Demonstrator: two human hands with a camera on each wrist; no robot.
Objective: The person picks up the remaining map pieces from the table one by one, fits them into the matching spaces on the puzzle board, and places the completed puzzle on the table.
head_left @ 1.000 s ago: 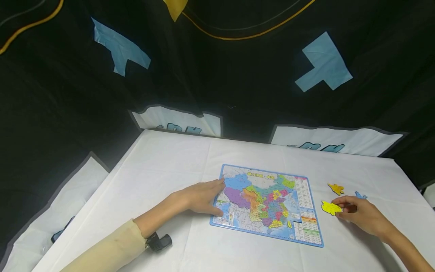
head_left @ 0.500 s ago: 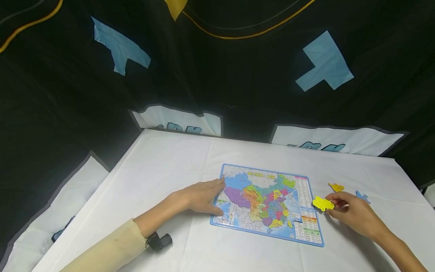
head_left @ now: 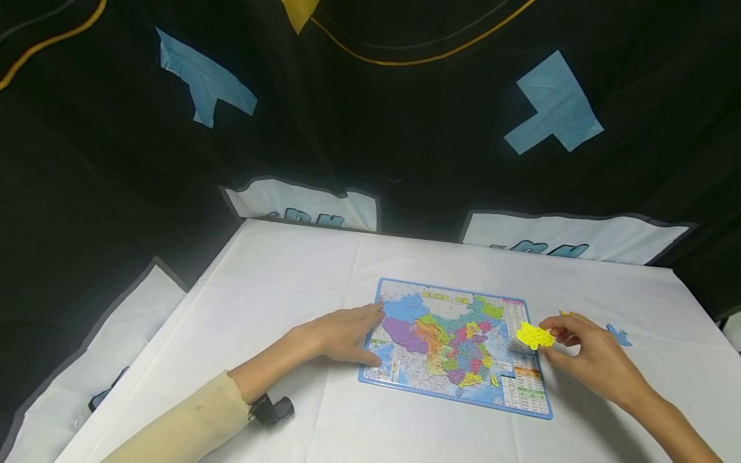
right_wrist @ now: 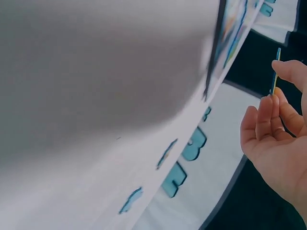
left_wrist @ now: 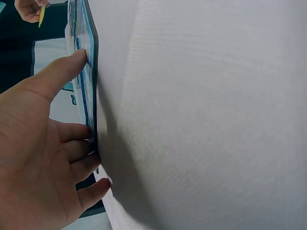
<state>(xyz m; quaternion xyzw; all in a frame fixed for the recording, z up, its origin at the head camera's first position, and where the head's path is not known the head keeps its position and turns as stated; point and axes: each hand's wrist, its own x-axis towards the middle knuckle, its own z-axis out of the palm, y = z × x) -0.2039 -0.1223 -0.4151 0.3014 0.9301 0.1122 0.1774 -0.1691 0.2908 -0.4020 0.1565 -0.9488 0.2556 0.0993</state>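
A blue-edged map puzzle board (head_left: pixel 451 397) lies on the white table. My left hand (head_left: pixel 347 334) rests at its left edge, fingers extended; in the left wrist view the thumb (left_wrist: pixel 72 64) lies on the board's edge. Between thumb and fingers my right hand (head_left: pixel 599 357) pinches a yellow puzzle piece (head_left: pixel 532 335), which overlaps the board's right side in the head view. The right wrist view shows that piece (right_wrist: pixel 275 72) edge-on, raised off the table. A blue puzzle piece (head_left: pixel 619 335) lies right of the hand. An orange-yellow piece (right_wrist: pixel 167 154) is mostly hidden behind the right hand in the head view.
The white-covered table (head_left: pixel 289 276) ends at a black curtain (head_left: pixel 376 128) with blue patches behind it. A small black device (head_left: pixel 271 411) is strapped at the left wrist, by the beige sleeve (head_left: pixel 185 418).
My right hand has moved left and away from me with the yellow puzzle piece, from beside the board to over its right edge. The left hand has stayed in place.
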